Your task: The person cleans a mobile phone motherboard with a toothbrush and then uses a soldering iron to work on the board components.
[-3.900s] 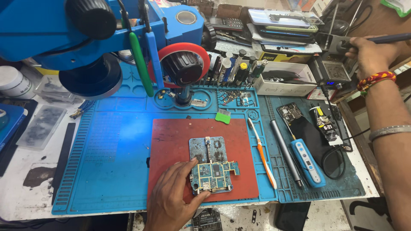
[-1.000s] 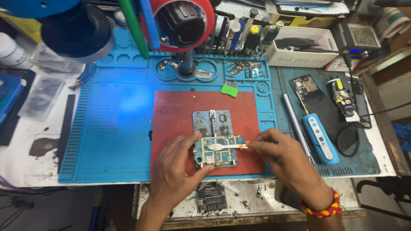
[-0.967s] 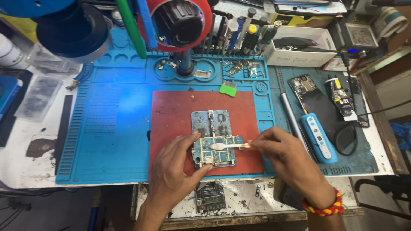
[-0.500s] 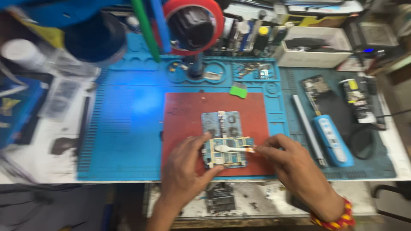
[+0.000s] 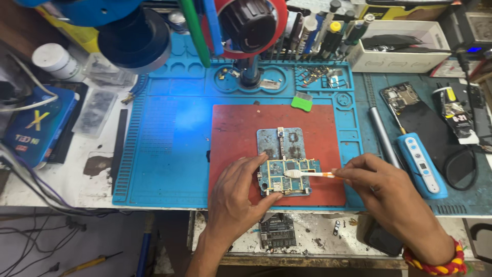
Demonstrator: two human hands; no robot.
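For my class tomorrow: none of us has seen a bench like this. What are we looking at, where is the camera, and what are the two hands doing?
There is no robot here, only a person's two bare hands. The camera sits on that person's head and looks down at the bench.

A blue work mat covers the table, and a red pad lies on it. On the red pad sits a small circuit board, with a grey-blue plate just behind it.

The left hand steadies the board at its left edge. The right hand holds a cotton swab, whose white tip rests on the board.

Above hangs the head of a magnifier on a stand. To the right lie a blue handheld tool, a dark tube and a white box of parts. A row of screwdrivers stands at the back.
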